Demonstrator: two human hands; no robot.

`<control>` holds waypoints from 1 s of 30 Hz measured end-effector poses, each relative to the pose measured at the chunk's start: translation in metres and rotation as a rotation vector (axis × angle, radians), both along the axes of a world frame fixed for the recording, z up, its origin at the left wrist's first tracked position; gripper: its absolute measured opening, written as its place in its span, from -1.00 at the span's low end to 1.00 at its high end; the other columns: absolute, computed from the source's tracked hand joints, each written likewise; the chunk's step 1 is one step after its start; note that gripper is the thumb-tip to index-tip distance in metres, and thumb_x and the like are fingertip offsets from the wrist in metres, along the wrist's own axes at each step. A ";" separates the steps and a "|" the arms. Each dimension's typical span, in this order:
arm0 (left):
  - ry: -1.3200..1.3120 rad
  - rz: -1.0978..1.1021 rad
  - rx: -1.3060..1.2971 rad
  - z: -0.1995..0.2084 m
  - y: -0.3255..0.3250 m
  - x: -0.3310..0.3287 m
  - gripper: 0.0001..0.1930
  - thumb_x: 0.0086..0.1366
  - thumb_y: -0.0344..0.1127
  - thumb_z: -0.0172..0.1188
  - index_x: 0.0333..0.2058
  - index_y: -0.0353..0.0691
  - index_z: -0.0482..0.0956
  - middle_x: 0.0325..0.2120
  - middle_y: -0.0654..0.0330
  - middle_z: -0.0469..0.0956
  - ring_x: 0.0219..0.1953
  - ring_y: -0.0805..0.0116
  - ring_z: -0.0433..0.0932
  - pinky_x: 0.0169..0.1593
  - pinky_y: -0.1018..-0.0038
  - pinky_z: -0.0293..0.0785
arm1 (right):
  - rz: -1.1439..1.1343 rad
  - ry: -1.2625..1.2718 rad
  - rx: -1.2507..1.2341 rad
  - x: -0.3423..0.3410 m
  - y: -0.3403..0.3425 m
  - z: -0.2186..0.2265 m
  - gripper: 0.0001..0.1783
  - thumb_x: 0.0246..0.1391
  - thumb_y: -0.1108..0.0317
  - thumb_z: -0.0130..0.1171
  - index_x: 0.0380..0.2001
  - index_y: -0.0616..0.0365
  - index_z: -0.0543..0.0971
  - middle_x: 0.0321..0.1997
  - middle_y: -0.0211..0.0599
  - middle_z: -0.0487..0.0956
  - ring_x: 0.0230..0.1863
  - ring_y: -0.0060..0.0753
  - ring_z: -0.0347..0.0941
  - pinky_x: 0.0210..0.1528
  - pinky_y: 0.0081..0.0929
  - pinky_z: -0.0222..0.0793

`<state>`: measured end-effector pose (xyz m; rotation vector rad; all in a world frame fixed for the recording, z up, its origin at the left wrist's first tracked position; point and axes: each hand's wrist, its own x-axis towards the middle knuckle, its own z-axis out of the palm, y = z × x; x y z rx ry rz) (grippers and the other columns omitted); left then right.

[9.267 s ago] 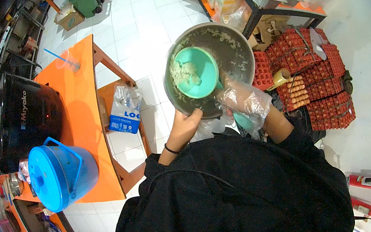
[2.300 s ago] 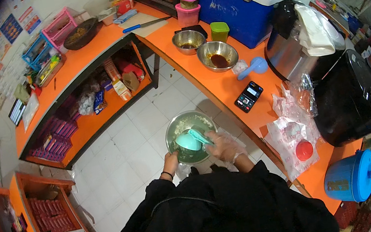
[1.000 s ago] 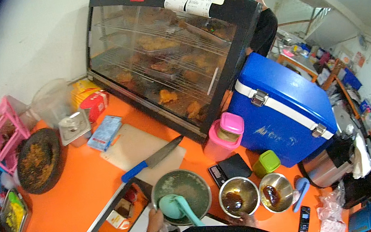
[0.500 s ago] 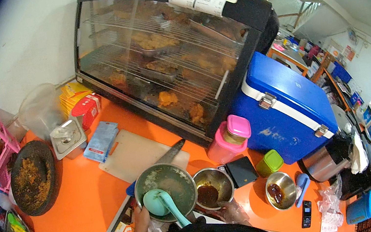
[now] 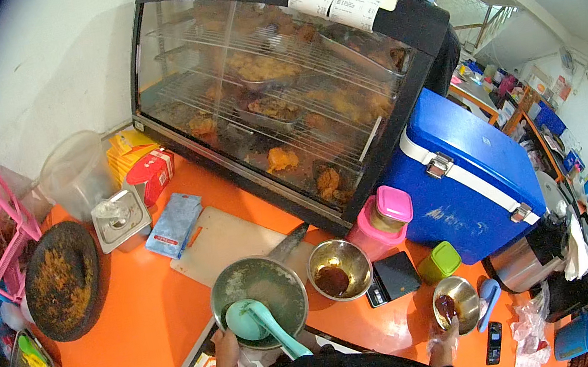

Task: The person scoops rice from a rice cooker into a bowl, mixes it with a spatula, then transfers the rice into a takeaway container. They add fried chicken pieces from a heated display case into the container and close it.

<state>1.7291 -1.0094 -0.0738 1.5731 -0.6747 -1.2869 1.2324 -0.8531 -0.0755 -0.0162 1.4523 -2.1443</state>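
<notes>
- Nearest, at 10 o'clock from the wearer, the left hand [image 5: 224,347] curls around the rim of a large metal bowl [image 5: 286,284], at the bowl's own 8 o'clock. This grip probably steadies the bowl at the near edge of the orange worktop [image 5: 151,307]; whether the bowl rests there or hangs in the hand, I cannot tell.
- A turquoise ladle [image 5: 246,320] lies in that bowl, its handle leaning over the rim toward 5 o'clock, so it seems propped without needing a hand.
- At 3 o'clock, the right hand [image 5: 442,344], in a clear glove, has its fingers at the near rim of a small steel bowl [image 5: 468,294] with dark sauce inside. Whether they pinch or only touch it is too small to tell. The glove presumably separates skin from food.
- Just past 12 o'clock, a second steel bowl [image 5: 350,256], also with dark sauce, stands just beside the large one; a black scale [image 5: 397,275] sits at its 4 o'clock, perhaps handy for weighing.
- At 11 o'clock, a knife [image 5: 290,242] lies on a cutting board [image 5: 221,236], which likely protects the surface.
- Farthest, a glass display case [image 5: 280,107] at 12 and a blue cooler [image 5: 459,182] between 1 and 2 stand behind, probably because they are bulky.
</notes>
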 end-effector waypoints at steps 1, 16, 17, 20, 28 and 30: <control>0.010 -0.004 0.020 0.002 -0.002 -0.001 -0.62 0.27 -0.17 -0.02 -0.17 -0.42 0.52 -0.28 0.11 0.55 -0.25 0.37 0.47 -0.16 0.44 0.36 | 0.126 -0.119 0.057 -0.011 -0.001 -0.004 -0.59 -0.01 0.14 0.14 -0.11 0.09 0.43 -0.43 -0.35 0.47 -0.33 -0.31 0.47 -0.28 -0.33 0.43; -0.064 0.046 -0.033 -0.007 -0.002 -0.001 -0.62 0.29 -0.18 0.00 -0.11 -0.39 0.52 -0.24 0.12 0.57 -0.17 0.33 0.49 -0.08 0.42 0.36 | 0.831 0.785 0.843 0.086 0.043 0.031 -0.68 0.00 0.26 0.18 -0.20 0.24 0.51 -0.27 -0.17 0.58 -0.27 -0.27 0.53 -0.24 -0.35 0.47; 0.112 0.000 -0.135 -0.012 -0.004 -0.002 -0.61 0.29 -0.17 0.00 -0.09 -0.38 0.51 -0.22 0.11 0.56 -0.14 0.31 0.49 -0.05 0.43 0.36 | 0.827 0.691 0.794 0.087 0.035 0.022 -0.67 0.02 0.24 0.18 -0.19 0.23 0.51 -0.27 -0.17 0.58 -0.28 -0.28 0.52 -0.26 -0.35 0.47; 0.004 -0.084 -0.086 -0.021 -0.011 -0.002 -0.61 0.29 -0.19 -0.01 -0.06 -0.38 0.49 -0.18 0.09 0.55 -0.10 0.32 0.47 -0.03 0.44 0.34 | 0.771 0.552 0.643 0.084 0.006 -0.021 -0.64 0.05 0.19 0.17 -0.16 0.20 0.49 -0.30 -0.20 0.57 -0.30 -0.29 0.52 -0.30 -0.36 0.47; -0.251 -0.169 -0.083 0.005 -0.016 -0.014 -0.60 0.33 -0.18 -0.15 -0.06 -0.37 0.47 -0.17 0.05 0.53 -0.11 0.28 0.48 -0.03 0.39 0.37 | 0.809 0.119 0.158 0.081 -0.011 -0.026 -0.51 0.16 0.07 0.09 0.04 0.14 0.34 -0.19 -0.25 0.52 -0.24 -0.38 0.47 -0.26 -0.37 0.46; -0.154 -0.258 0.028 0.013 -0.011 -0.019 -0.54 0.32 -0.18 -0.07 0.04 -0.44 0.38 -0.05 0.00 0.46 -0.04 0.21 0.43 0.00 0.37 0.33 | 0.835 0.129 0.188 0.082 -0.007 -0.007 -0.40 0.21 0.05 0.05 0.21 0.12 0.23 -0.02 -0.26 0.48 -0.15 -0.42 0.44 -0.19 -0.38 0.47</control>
